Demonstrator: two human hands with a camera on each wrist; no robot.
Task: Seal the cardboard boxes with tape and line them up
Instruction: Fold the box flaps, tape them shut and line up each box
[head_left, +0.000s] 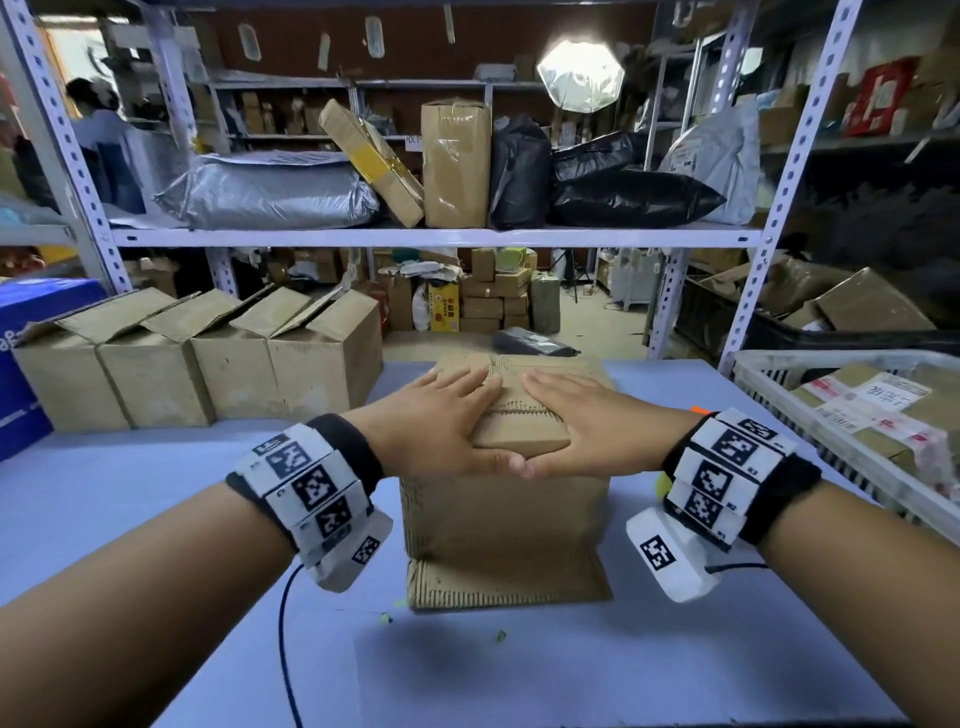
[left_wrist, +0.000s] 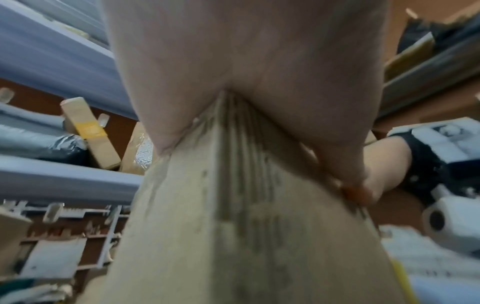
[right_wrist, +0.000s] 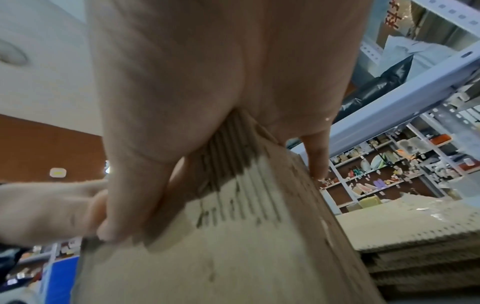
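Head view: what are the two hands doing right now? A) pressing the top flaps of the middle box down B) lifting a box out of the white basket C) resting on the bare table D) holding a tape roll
A: the left hand and right hand lie flat on the box top, thumbs meeting at its front edge.

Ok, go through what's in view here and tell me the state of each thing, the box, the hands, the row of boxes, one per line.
cardboard box: upright on the table, top flaps folded shut, no tape visible on them.
left hand: flat, pressing the top flaps down.
right hand: flat, pressing the top flaps down, thumb touching the left thumb.
row of boxes: lined up at the left, top flaps standing open.
white basket: holding labelled parcels.
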